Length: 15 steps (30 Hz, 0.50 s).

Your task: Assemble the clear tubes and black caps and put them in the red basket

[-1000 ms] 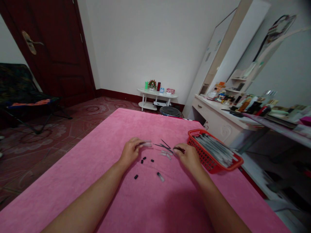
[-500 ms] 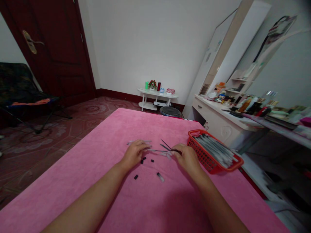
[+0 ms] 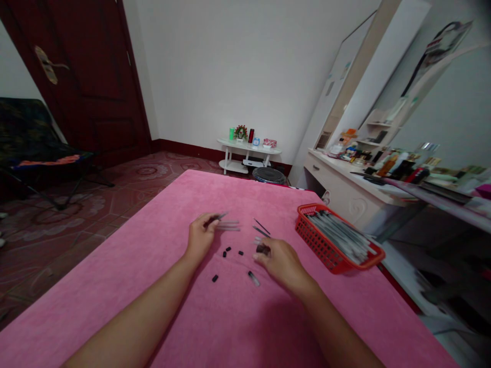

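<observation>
My left hand is closed around a slim grey pen barrel, its end poking out past the fingers. Just beside it, several clear pen tubes lie on the pink cloth. My right hand is low over the cloth with thumb and fingers apart. Small clear pieces lie at its fingertips; whether it touches them is unclear. Two thin dark pen refills rest just beyond. Between the hands and nearer me are several small black plugs and a clear cap with a black end.
A red plastic basket packed with grey pens stands to the right of my right hand. Past the table's right edge is a white dresser crowded with bottles. A low white shelf stands by the far wall, and a folding chair at left.
My hands have separated from the thin rod that spanned them. The left moved left and up with the barrel; the right came slightly nearer and left, its fingers parting.
</observation>
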Available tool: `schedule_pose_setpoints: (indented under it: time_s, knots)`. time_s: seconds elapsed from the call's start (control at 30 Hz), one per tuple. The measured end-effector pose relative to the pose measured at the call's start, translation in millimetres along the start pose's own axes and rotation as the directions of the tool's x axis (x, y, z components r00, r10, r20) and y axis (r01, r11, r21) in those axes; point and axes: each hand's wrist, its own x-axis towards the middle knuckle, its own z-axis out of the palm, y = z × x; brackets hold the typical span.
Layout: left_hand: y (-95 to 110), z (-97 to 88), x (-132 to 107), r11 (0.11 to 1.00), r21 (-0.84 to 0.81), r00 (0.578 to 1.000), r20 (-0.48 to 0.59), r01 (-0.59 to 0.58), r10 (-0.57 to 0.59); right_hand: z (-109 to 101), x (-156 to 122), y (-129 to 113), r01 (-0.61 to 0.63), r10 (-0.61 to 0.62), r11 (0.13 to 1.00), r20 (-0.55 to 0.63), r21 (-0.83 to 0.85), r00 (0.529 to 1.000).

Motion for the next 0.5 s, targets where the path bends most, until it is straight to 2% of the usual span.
schedule_pose_setpoints:
  time_s: [0.07, 0.13, 0.23, 0.37, 0.5]
  knots:
    - [-5, 0.0, 2, 0.995, -0.065, 0.995, -0.068, 0.074, -0.078, 1, -3, -4, 0.032, -0.027, 0.999, 0.106, -0.041, 0.994]
    - [-7, 0.1, 3, 0.987, -0.111, 0.988, -0.09, 0.118, -0.128, 4, -4, -7, 0.043, -0.034, 0.997, 0.139, -0.061, 0.99]
    - [-9, 0.6, 3, 0.982, -0.13, 0.986, -0.085, 0.135, -0.147, 10, -4, -6, 0.05, -0.046, 0.997, 0.062, -0.062, 0.997]
    - [-8, 2.2, 1, 0.993, -0.075, 0.994, -0.053, 0.088, -0.092, 17, 0, 2, 0.047, -0.052, 0.996, -0.061, -0.079, 0.997]
    - [0, 3.8, -1, 0.999, -0.016, 0.999, -0.016, 0.028, -0.028, 28, 3, 2, 0.135, -0.137, 0.99, -0.045, -0.052, 0.99]
